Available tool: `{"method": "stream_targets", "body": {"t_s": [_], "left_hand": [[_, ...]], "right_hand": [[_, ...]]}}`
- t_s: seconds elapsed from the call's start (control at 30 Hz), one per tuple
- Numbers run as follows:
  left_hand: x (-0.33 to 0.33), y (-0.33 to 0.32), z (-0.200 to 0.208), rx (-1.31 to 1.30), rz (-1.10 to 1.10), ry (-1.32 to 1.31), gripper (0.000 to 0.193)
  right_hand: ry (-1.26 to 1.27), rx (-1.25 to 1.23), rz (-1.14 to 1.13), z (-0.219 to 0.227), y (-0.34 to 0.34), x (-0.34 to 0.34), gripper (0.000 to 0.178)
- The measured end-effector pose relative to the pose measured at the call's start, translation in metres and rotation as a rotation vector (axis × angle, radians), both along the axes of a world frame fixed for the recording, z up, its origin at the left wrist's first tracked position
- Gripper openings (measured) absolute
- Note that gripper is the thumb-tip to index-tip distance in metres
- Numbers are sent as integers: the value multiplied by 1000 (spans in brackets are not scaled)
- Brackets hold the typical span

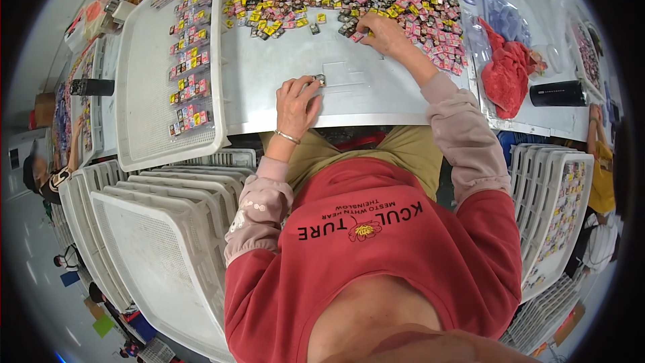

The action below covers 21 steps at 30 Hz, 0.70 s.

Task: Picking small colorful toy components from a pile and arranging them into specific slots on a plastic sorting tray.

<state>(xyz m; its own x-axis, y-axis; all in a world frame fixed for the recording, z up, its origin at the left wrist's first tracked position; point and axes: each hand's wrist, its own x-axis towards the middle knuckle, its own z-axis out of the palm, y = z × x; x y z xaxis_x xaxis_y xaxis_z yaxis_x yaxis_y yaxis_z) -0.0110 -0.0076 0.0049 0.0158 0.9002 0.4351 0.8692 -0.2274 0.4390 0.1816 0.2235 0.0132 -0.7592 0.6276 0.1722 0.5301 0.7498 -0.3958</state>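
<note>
My left hand (294,106) rests on the white tabletop near its front edge, fingers bent. Its fingertips hold a small dark-and-light block (320,81) against a thin, clear rectangular outline (342,72) on the surface. Farther off and to the right, my right hand (391,35) reaches to the near edge of a heap of small coloured blocks (289,0). Its thumb and forefinger close in a pinch at a small pink block (356,37); the fingers partly hide what lies between them. The heap mixes pink, yellow, black and white pieces.
To the left a white plastic tray (144,121) carries rows of similar blocks. More trays stand stacked at the lower left (148,228) and right (551,222). A red cloth or bag (505,74) and a black cylinder (557,93) lie at the right. Other people are at both sides.
</note>
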Motion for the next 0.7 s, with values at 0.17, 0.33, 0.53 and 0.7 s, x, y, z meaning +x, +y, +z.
{"method": "stream_targets", "body": {"t_s": [0.17, 0.33, 0.53, 0.7], "left_hand": [[6, -1, -4, 82, 71, 20, 34], [8, -2, -1, 85, 87, 46, 35], [6, -4, -2, 95, 88, 48, 32], [6, -2, -4, 90, 50, 65, 29]], "right_hand": [[-66, 73, -134, 1, -18, -17, 26], [-96, 75, -186, 0, -20, -13, 23], [260, -181, 37, 9, -45, -8, 24], [186, -210, 326, 9, -76, -34, 23]]}}
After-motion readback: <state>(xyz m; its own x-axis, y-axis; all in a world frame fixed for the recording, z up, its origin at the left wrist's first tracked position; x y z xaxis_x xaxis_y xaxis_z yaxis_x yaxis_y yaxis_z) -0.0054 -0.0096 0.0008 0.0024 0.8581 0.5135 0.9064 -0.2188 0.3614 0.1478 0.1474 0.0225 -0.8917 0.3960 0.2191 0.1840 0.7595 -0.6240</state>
